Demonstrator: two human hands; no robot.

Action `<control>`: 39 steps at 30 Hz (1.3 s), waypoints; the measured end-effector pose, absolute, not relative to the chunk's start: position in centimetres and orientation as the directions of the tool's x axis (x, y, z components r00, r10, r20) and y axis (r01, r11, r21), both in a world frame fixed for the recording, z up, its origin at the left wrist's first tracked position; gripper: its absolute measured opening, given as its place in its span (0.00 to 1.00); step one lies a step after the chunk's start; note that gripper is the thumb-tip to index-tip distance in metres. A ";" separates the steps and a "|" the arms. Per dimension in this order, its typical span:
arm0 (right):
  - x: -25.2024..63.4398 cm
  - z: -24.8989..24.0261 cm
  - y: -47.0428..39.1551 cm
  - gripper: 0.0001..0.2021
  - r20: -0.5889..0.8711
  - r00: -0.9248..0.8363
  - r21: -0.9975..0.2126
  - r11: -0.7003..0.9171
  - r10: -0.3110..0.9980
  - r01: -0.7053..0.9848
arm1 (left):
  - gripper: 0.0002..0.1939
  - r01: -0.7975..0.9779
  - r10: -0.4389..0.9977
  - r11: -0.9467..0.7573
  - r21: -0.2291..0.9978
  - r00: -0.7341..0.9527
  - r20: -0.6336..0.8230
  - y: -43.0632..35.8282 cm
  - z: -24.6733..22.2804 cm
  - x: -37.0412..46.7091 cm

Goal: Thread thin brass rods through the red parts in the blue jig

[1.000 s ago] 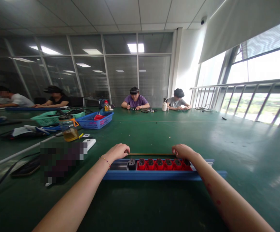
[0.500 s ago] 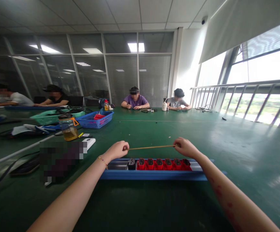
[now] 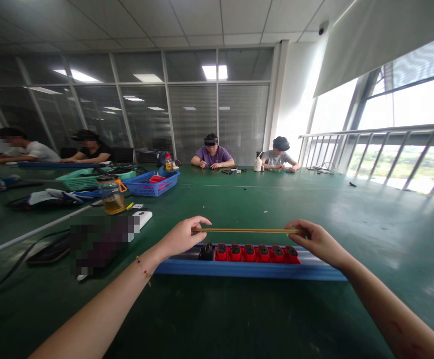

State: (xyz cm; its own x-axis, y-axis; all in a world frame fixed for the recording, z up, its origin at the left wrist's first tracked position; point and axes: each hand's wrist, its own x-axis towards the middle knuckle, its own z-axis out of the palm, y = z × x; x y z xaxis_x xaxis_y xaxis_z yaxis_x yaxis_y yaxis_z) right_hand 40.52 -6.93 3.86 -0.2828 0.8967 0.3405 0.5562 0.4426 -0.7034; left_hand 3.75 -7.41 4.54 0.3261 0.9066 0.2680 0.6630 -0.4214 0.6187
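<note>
A thin yellowish band (image 3: 247, 231) stretches level between my two hands, above a blue tray. My left hand (image 3: 187, 234) has its end between thumb and fingers; my right hand (image 3: 310, 237) holds the other end the same way. Below the band, the long blue tray (image 3: 250, 270) carries a row of several red blocks with black tops (image 3: 249, 253). A black block (image 3: 205, 252) stands at the left end of that row. Whether the band is one loop or several strands I cannot tell.
Left of the tray lie a dark pouch (image 3: 107, 244), a white device (image 3: 142, 218) and a black phone (image 3: 50, 250). Behind them stand a jar (image 3: 112, 197), a blue basket (image 3: 152, 184) and a green basket (image 3: 84, 180). Several people sit at the tables beyond.
My right hand has moved right and its fingers have spread somewhat. My left hand's fingers have also loosened from a tight pinch. More of the band shows, now straight and level.
</note>
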 end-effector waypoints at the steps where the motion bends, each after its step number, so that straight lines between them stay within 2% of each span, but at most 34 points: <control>1: 40.6 3.9 -7.7 0.17 0.299 -0.312 -0.757 0.423 0.902 0.497 | 0.17 0.651 0.909 -0.414 0.636 0.334 0.249 -8.0 4.7 3.8; 3: 40.7 4.0 -8.7 0.17 0.255 -0.320 -0.818 0.380 0.912 0.431 | 0.19 0.648 0.920 -0.389 0.655 0.306 0.244 -9.0 5.1 4.2; 8: 40.2 3.3 -8.8 0.20 0.270 -0.128 -0.867 0.299 0.954 0.398 | 0.21 0.678 0.943 -0.331 0.657 0.216 0.253 -9.6 5.4 5.0; 15: 40.4 2.4 -8.3 0.18 0.141 -0.174 -0.920 0.194 0.974 0.340 | 0.19 0.610 0.954 -0.277 0.742 0.268 0.136 -9.1 4.7 4.2; 30: 40.4 0.9 -7.4 0.18 0.148 -0.166 -0.861 0.210 0.975 0.463 | 0.22 0.629 0.963 -0.153 0.762 0.268 -0.028 -8.8 4.0 4.1; 39: 41.1 0.2 -6.9 0.17 0.184 -0.172 -0.747 0.252 0.968 0.615 | 0.22 0.615 0.961 -0.182 0.767 0.275 0.007 -8.7 3.7 4.1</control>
State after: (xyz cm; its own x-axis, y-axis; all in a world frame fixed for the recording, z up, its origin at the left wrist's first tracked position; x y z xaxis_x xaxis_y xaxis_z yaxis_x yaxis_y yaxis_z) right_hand 41.14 -6.93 0.19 -0.1721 0.9677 0.1842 0.6154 0.2516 -0.7470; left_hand 4.10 -8.70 3.69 0.2754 0.9613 0.0072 0.6152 -0.1820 0.7671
